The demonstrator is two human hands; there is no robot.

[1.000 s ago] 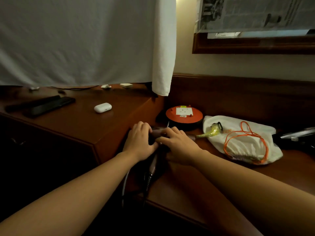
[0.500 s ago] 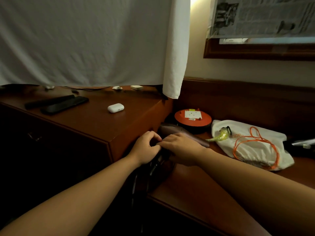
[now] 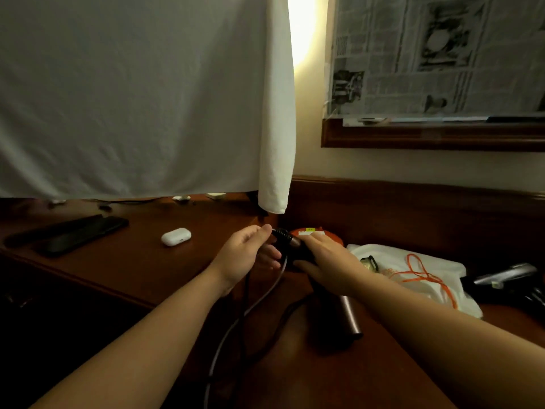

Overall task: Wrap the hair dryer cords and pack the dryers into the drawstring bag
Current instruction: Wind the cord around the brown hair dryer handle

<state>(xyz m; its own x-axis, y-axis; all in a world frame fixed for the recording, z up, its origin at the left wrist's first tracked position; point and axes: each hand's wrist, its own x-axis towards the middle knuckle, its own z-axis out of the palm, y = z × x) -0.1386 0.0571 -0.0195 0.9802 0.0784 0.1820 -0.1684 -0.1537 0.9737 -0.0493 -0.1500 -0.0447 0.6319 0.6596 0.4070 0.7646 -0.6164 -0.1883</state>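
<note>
Hair dryer (image 3: 339, 305) is now lifted off the bench (image 3: 295, 379), where it lay half a second ago, its handle clasped by the curled grip of the right hand (image 3: 327, 261). Cord (image 3: 277, 278) is pinched at the handle's end by the left hand (image 3: 244, 255) and hangs below. Drawstring bag (image 3: 427, 278) is left lying to the right, unmoved.

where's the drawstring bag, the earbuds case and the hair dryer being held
drawstring bag (image 3: 424, 262): head view, white cloth near the orange cord
earbuds case (image 3: 176, 236): head view, middle of the lid
hair dryer (image 3: 349, 315): head view, barrel below the right wrist
</note>
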